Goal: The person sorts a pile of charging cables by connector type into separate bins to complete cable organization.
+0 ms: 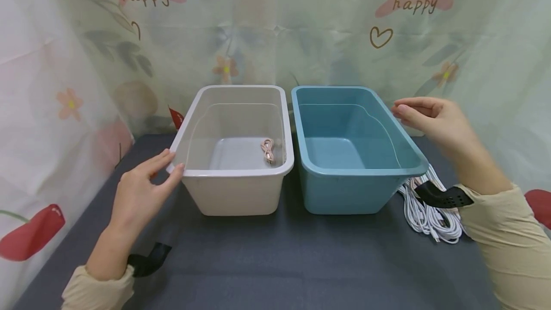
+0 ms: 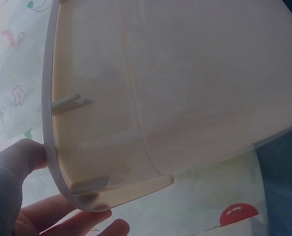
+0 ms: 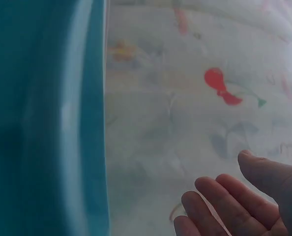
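My left hand (image 1: 135, 193) pinches the rim at the near left corner of a beige plastic bin (image 1: 238, 195). Its thumb and fingers sit on either side of that corner in the left wrist view, with the bin's outer wall (image 2: 200, 88) filling most of the picture. Inside the bin lies a small pinkish cable (image 1: 268, 150), tied in a bundle, toward the right. My right hand (image 1: 441, 121) hovers by the right rim of a blue bin (image 1: 344, 193), fingers loosely bent. Nothing lies in its palm in the right wrist view.
Bundled white cables (image 1: 430, 216) lie right of the blue bin, partly behind my right sleeve. The two bins stand side by side on a dark tablecloth (image 1: 275, 262). A printed curtain (image 1: 275, 51) encloses the back and sides.
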Available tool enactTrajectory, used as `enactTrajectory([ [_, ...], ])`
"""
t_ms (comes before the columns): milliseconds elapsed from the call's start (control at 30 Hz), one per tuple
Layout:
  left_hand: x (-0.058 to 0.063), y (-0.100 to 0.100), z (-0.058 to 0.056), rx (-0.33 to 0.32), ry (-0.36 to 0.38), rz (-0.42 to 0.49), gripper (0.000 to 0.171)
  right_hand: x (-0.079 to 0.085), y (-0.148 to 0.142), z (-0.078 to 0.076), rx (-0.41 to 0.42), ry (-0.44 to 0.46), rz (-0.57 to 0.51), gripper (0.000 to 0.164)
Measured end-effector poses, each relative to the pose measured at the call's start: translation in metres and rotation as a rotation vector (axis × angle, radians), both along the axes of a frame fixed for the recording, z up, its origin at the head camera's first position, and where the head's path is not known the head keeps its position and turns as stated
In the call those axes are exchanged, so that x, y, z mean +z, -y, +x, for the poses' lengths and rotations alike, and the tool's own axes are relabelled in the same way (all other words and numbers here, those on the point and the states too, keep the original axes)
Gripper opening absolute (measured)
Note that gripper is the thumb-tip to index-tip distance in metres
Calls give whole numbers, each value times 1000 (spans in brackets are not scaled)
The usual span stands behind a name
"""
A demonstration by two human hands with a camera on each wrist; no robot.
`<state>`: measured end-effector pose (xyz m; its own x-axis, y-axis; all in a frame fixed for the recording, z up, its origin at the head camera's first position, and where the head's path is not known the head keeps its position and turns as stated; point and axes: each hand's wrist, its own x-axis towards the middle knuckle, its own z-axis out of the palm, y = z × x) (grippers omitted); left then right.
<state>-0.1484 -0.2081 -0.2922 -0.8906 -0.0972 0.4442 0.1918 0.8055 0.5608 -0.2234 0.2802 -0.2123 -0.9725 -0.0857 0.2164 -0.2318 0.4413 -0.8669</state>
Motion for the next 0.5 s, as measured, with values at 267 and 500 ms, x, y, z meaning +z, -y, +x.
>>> enactTrajectory([
  [267,0,0,0,-1,-10,-6,47,-34,-50,12,16,-88,-331,21],
  [500,-1,-1,0,7,-5,-3,47,-72,-81,20,-195,46,36,13],
])
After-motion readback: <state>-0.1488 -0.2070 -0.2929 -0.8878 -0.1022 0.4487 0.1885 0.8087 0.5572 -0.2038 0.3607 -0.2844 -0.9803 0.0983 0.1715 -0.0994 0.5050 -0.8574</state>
